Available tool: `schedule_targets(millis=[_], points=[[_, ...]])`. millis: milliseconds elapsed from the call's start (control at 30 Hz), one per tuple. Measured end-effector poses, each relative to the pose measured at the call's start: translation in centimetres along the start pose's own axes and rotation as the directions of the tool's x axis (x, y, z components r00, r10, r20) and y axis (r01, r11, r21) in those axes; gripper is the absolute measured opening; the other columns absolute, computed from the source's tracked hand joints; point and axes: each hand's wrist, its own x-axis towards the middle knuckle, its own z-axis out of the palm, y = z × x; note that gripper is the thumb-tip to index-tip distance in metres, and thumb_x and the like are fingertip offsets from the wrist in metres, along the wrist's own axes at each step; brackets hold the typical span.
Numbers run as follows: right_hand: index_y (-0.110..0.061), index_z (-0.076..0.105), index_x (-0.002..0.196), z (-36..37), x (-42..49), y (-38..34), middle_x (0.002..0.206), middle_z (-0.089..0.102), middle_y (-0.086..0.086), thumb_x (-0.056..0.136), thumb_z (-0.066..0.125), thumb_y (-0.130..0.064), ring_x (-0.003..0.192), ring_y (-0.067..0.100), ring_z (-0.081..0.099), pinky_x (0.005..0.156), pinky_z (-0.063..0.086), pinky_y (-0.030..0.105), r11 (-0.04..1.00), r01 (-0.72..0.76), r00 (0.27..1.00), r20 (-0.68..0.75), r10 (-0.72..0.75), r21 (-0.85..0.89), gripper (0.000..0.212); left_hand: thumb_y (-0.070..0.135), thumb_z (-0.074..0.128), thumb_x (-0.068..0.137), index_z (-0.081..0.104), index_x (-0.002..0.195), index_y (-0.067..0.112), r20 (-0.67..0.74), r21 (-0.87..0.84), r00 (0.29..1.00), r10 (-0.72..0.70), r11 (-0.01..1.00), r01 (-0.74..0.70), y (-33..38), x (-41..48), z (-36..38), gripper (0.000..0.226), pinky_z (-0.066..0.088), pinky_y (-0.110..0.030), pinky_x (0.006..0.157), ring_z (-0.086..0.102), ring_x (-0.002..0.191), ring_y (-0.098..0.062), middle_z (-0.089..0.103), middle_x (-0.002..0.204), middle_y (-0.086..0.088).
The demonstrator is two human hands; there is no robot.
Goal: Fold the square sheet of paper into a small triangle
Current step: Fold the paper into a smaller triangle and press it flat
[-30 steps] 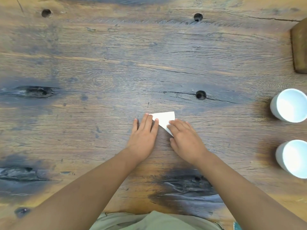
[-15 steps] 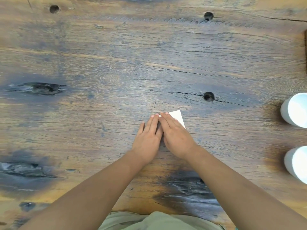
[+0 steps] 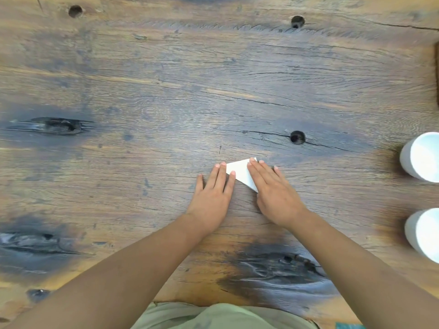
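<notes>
Table: brown wood (image 3: 166,91) with dark knots.
Paper: small white folded piece (image 3: 240,173), lying flat between both hands.
Left hand: flat (image 3: 213,198), fingers spread, tips on paper.
Right hand: flat (image 3: 275,195), pressing paper.
Cups: two white ones (image 3: 421,156), far right.

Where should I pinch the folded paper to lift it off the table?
Probably at the far corner of the folded paper. It pokes out between the left hand and right hand, uncovered, while the rest lies flat on the table. Come from the far side.
</notes>
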Motion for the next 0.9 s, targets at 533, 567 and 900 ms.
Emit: schedule_targets(millis=[533,567,900], points=[[-0.013,0.014,0.156,0.7,1.0,-4.9,0.165,0.013,0.003,0.092,0.042,-0.011,0.153,0.017,0.003,0.124,0.003,0.041,0.997,-0.022,0.996,-0.086,0.028,0.078,0.070,0.017,0.038,0.099,-0.010,0.154,0.014,-0.005,-0.037,1.000,-0.016,0.999,0.016,-0.2,0.2,0.4,0.073,0.008,-0.065,0.115,-0.014,0.150,-0.028,-0.015,0.163,-0.014],[-0.014,0.013,0.157,1.1,1.1,-5.4,0.165,0.012,0.002,0.092,0.042,-0.010,0.152,0.016,0.002,0.124,0.003,0.040,0.996,-0.010,0.997,-0.074,0.017,0.087,0.071,0.019,0.040,0.099,-0.011,0.154,0.014,-0.007,-0.035,1.000,-0.024,0.999,0.024,-0.1,0.2,0.5,0.075,0.006,-0.066,0.114,-0.014,0.150,-0.026,-0.015,0.163,-0.013],[-0.018,0.008,0.157,1.4,1.4,-4.9,0.166,0.009,-0.002,0.091,0.044,-0.010,0.152,0.017,0.004,0.124,0.004,0.044,0.999,0.006,0.999,-0.033,-0.005,0.039,0.076,0.025,0.039,0.101,-0.009,0.155,0.015,-0.017,-0.056,0.999,-0.044,0.997,0.043,0.1,0.2,0.6,0.072,0.005,-0.068,0.115,-0.014,0.151,-0.023,-0.015,0.164,-0.010]])
